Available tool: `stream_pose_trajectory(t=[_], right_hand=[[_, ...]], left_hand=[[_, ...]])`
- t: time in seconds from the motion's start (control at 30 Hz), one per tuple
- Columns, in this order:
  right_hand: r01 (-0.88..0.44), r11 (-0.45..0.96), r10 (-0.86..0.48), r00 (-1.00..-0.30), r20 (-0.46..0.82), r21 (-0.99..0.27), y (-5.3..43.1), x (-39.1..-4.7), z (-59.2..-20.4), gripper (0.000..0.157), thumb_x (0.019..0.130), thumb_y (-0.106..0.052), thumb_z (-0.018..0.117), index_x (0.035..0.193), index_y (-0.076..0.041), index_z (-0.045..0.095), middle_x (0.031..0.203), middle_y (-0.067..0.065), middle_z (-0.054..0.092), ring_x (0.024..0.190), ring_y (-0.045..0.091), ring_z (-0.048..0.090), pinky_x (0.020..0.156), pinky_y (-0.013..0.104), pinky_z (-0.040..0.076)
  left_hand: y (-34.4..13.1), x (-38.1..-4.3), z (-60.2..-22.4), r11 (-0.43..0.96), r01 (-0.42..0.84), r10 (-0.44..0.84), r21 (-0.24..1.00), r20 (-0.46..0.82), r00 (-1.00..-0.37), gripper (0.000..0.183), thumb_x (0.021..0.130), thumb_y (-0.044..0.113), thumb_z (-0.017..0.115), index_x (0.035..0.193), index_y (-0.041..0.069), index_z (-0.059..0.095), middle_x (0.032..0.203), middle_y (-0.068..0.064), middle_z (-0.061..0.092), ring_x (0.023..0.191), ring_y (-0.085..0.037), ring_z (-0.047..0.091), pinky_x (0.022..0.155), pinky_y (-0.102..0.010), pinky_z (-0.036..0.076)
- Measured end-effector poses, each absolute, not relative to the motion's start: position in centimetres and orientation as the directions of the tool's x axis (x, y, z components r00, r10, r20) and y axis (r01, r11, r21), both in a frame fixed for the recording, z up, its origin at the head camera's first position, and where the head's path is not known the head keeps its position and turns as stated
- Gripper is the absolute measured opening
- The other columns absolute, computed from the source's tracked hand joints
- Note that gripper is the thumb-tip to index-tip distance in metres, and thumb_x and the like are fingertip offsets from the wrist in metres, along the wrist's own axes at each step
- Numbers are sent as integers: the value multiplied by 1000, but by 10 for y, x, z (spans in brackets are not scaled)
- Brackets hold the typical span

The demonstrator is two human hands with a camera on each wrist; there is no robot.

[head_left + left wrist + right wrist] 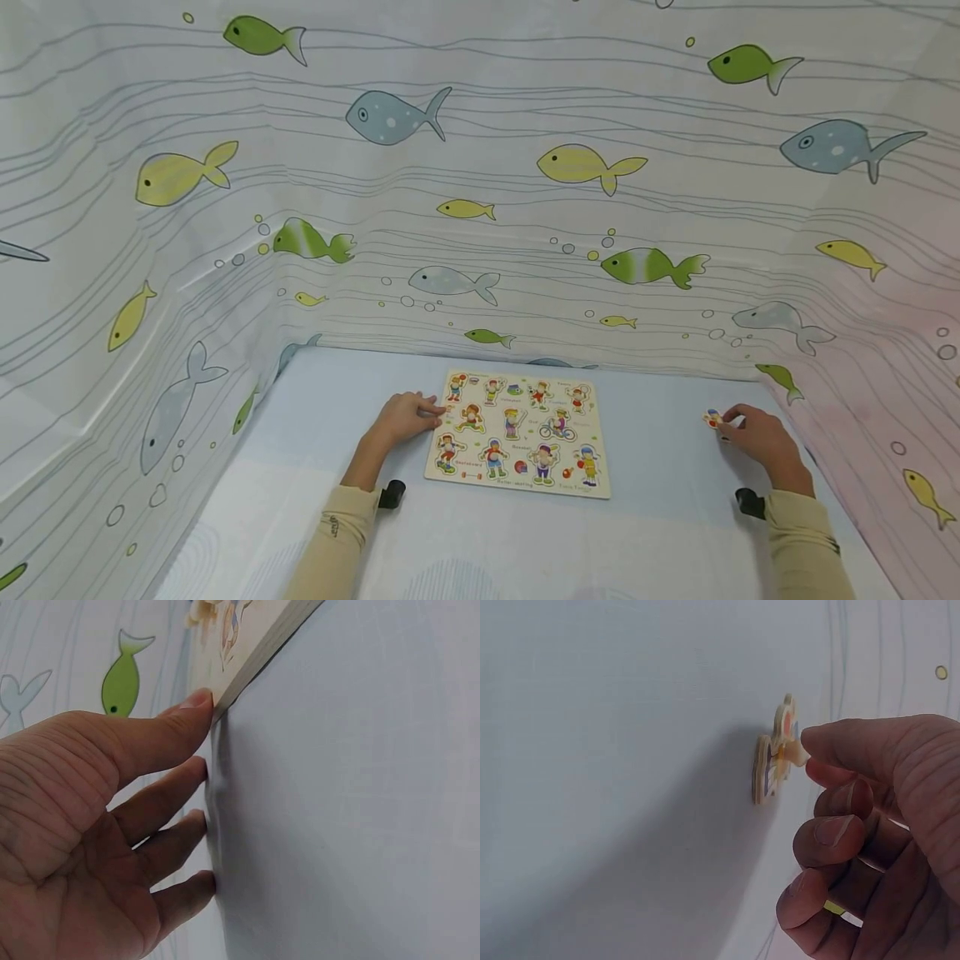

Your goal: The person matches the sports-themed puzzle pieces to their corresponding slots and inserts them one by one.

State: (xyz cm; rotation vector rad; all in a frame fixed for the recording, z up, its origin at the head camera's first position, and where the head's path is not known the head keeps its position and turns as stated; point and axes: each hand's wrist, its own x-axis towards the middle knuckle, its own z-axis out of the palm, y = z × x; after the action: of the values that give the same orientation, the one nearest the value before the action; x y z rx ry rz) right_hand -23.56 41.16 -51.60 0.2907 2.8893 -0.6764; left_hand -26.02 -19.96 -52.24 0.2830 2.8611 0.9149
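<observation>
A wooden peg puzzle board (517,429) with several sports figures lies on the table. My left hand (407,417) is at its left side, the thumb (180,724) touching the board's edge (262,656) and the other fingers spread with their tips at the table surface. Far to the right of the board, my right hand (757,435) pinches a small puzzle piece (712,418) by its knob between thumb and forefinger. Seen in the right wrist view, the piece (763,769) is tilted on edge close over the table, its shadow beside it. The remaining right fingers curl loosely.
A pale blue-white cloth covers the table (600,542). Sheets printed with fish form a wall (510,242) along the back and both sides. A dark wrist camera (392,494) sits by the left cuff, another camera (750,502) by the right cuff.
</observation>
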Motion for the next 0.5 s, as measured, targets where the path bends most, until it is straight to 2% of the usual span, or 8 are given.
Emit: stream_pose_trajectory(t=[0.2, 0.5], right_hand=[[203, 887, 144, -975, -169, -414, 412, -238, -519, 35, 92, -23, 61, 113, 5, 56, 87, 18, 60, 73, 28, 55, 57, 37, 45], [205, 896, 145, -974, -176, -394, 413, -241, -526, 34, 93, -24, 59, 111, 5, 55, 90, 21, 61, 76, 30, 57, 61, 42, 48]], left_hand=[[-200, -259, -521, 797, 168, 232, 580, -37, -972, 25, 84, 17, 78, 108, 11, 76, 128, -11, 63, 134, -40, 43, 114, -55, 28], [-199, -258, -520, 801, 139, 213, 583, -59, -975, 24, 85, 19, 78, 108, 14, 77, 131, -10, 61, 136, -38, 42, 115, -54, 26]])
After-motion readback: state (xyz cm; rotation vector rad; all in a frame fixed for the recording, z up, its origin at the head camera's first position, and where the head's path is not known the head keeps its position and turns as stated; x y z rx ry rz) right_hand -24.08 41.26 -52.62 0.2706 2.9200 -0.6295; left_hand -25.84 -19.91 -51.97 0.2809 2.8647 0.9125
